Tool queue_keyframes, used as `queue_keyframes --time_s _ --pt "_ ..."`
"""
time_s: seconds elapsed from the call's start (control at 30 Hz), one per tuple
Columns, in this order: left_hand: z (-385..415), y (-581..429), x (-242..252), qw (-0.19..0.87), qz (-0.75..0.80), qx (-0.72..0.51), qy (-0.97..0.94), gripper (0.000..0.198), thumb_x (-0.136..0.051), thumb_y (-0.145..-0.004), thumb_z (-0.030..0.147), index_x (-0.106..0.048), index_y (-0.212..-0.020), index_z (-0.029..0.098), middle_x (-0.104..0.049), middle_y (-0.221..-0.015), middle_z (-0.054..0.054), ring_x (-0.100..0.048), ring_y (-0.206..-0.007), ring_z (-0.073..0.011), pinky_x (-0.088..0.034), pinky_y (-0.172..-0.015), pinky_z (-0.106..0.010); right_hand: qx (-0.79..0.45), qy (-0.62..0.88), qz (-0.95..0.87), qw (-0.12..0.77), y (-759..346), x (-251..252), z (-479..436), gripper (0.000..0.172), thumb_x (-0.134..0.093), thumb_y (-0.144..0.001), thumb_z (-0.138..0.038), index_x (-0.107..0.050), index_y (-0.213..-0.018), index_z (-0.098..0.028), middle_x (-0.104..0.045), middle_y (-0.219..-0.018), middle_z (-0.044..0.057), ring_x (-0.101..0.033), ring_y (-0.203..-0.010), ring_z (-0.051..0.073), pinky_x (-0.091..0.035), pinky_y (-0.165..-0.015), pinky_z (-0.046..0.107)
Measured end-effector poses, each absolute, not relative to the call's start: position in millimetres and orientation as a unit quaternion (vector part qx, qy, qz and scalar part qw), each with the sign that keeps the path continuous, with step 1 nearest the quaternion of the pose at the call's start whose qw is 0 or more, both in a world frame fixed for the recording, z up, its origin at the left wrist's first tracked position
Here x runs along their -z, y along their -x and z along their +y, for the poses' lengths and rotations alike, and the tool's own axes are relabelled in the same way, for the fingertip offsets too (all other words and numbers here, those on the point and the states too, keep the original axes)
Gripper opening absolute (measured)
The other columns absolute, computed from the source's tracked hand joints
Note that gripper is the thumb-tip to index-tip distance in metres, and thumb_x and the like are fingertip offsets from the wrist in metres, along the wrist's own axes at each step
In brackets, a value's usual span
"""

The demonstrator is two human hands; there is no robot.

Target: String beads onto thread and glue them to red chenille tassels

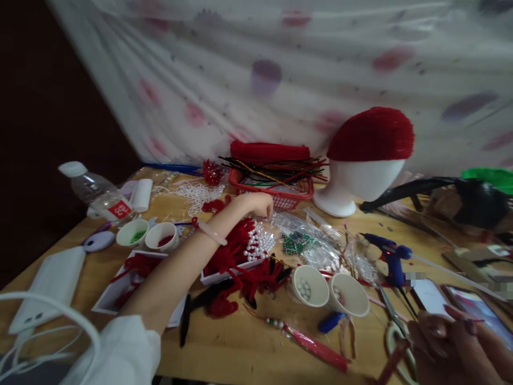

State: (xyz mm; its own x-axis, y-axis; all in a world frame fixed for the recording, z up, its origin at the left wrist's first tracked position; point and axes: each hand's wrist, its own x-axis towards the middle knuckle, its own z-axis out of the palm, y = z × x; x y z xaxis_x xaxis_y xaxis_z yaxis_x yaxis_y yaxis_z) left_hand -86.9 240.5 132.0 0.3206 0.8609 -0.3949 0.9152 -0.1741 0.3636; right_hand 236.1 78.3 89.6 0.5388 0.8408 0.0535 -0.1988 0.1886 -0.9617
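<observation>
My left hand (259,204) reaches over the middle of the table, its fingers curled down and partly hidden beside white pearl beads (259,243) and clear plastic bags (316,240). Below that forearm lie red fuzzy pieces (228,256), some in a white box (110,291). My right hand (457,342) is at the lower right, blurred, with fingers drawn together. A thin reddish bit shows at its fingertips, too small to name. Close by are scissors (395,321) and a dark reddish strip (395,358); whether the hand holds that strip is unclear.
A white foam head (340,184) wears a red fuzzy cap (372,133). Behind my left hand stands a red basket (276,198) of fuzzy stems. Paper cups (310,286) hold beads. A blue glue gun (393,259), phones (430,299), a bottle (100,195) and a white cable (52,299) surround them.
</observation>
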Motion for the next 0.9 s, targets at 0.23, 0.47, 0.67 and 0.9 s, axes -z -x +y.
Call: queue_keyframes --time_s 0.23,0.47,0.67,0.9 --pt "169 64 -168 0.190 0.574 -0.355 -0.713 0.023 -0.059 -0.094 0.019 -0.073 -0.111 0.013 -0.077 -0.112 -0.009 -0.070 -0.102 -0.0210 -0.053 -0.093 -0.032 -0.348 0.459 -0.361 0.733 -218 -115 66 0.020 -0.088 -0.074 -0.034 -0.078 -0.087 -0.022 -0.057 -0.068 0.003 -0.054 -0.065 0.015 -0.048 -0.055 0.028" --pt "78 -5 -116 0.517 0.454 -0.581 -0.435 0.020 -0.088 -0.071 0.038 -0.078 -0.075 0.021 -0.077 -0.075 -0.004 -0.070 -0.071 -0.0161 -0.056 -0.067 -0.023 -0.453 0.451 -0.481 0.599 -210 -86 60 0.015 -0.080 -0.085 -0.037 -0.075 -0.084 -0.023 -0.071 -0.067 0.003 -0.063 -0.053 0.015 -0.052 -0.047 0.021" --pt "57 -26 -87 0.642 0.418 -0.595 -0.244 0.028 -0.098 -0.057 0.035 -0.081 -0.075 0.022 -0.079 -0.078 -0.003 -0.072 -0.074 -0.0143 -0.058 -0.073 -0.020 -0.425 0.421 -0.614 0.515 -188 -80 50 0.019 -0.062 -0.097 -0.030 -0.079 -0.093 -0.023 -0.074 -0.077 0.006 -0.068 -0.065 0.018 -0.055 -0.059 0.026" --pt "62 -23 -92 0.718 0.389 -0.557 -0.148 0.035 -0.100 -0.051 0.038 -0.077 -0.070 0.018 -0.071 -0.067 0.000 -0.064 -0.060 -0.0083 -0.054 -0.062 -0.016 -0.452 0.407 -0.646 0.462 -179 -88 54 0.022 -0.055 -0.100 -0.027 -0.077 -0.099 -0.021 -0.071 -0.078 0.004 -0.063 -0.067 0.016 -0.051 -0.062 0.027"
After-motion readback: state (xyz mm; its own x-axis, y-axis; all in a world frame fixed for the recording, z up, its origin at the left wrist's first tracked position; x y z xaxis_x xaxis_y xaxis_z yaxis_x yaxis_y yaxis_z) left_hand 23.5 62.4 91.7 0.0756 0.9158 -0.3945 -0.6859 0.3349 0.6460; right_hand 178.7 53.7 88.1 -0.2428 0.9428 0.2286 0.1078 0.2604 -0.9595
